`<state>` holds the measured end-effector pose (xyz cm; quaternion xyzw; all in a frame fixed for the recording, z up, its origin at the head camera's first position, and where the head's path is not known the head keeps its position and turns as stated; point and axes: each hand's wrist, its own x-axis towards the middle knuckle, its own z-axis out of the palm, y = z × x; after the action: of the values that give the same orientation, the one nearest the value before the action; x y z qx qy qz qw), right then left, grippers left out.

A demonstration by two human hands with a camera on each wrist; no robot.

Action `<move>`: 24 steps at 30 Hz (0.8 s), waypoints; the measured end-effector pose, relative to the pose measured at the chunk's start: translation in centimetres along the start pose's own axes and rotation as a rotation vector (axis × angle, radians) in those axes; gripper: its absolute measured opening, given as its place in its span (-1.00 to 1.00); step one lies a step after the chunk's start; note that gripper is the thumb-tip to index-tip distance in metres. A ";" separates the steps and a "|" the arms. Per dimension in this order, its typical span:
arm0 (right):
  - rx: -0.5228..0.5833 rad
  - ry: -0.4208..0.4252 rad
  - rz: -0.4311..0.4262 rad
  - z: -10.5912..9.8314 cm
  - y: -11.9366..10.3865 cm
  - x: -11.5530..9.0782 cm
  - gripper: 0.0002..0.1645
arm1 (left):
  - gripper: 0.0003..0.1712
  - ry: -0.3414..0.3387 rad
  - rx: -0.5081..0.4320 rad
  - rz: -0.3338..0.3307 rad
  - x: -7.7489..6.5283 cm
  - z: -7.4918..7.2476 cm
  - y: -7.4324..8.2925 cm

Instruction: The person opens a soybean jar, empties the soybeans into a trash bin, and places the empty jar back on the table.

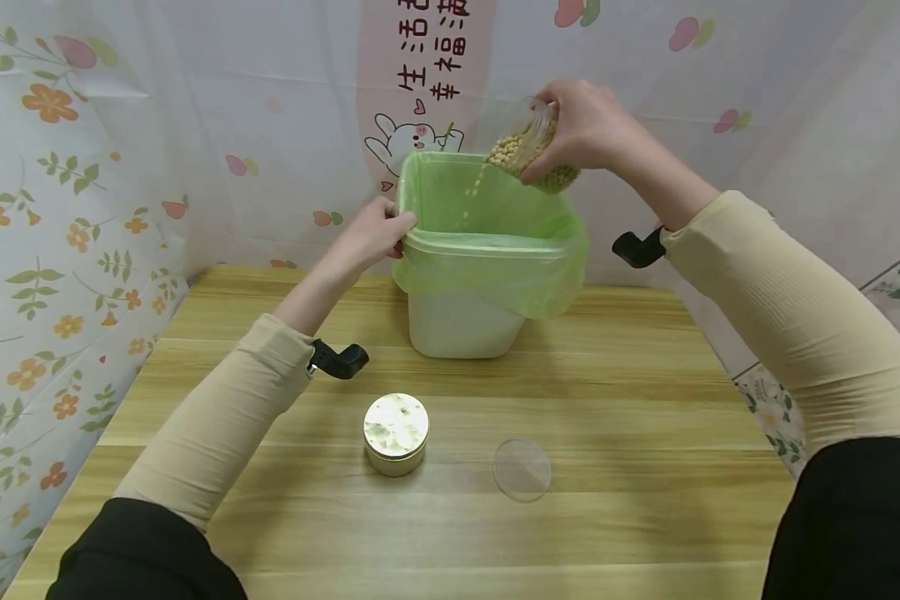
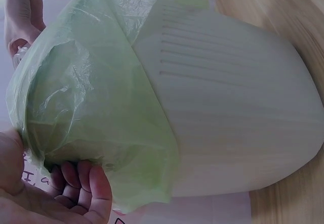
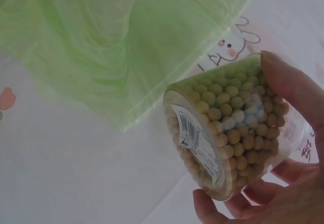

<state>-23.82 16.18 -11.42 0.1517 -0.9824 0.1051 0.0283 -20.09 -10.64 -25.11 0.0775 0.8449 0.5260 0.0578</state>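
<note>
My right hand grips a clear jar of round, pale yellow soybeans, tipped with its mouth toward the bin. A thin stream of soybeans falls from it into the bin. Many remain in the jar, behind a barcode label on its base. The white bin stands upright, lined with a green plastic bag folded out over its rim. At the bin's left rim, my left hand holds the edge with curled fingers; the left wrist view shows those fingers against the bag.
On the wooden table, a round gold tin stands in front of the bin. Right of it lies a thin clear disc. A printed cloth hangs directly behind the bin, and another patterned cloth borders the left side.
</note>
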 end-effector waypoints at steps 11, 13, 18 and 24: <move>-0.026 -0.042 0.004 0.1 -0.3 0.2 0.28 | -0.80 0.004 -0.029 -0.007 0.0 0.2 -0.1; -0.028 -0.046 0.008 0.1 -0.4 0.1 0.28 | -0.81 0.003 -0.032 -0.007 -0.1 0.2 -0.1; -0.040 -0.048 -0.001 0.0 -0.3 0.1 0.25 | -0.80 0.003 -0.024 -0.006 0.0 0.2 -0.1; -0.053 -0.052 -0.018 -0.1 -0.4 0.0 0.23 | -0.80 0.002 -0.026 -0.004 0.0 0.3 -0.1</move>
<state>-23.66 15.89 -11.24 0.1625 -0.9838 0.0748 0.0076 -20.09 -10.44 -25.30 0.0746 0.8382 0.5370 0.0589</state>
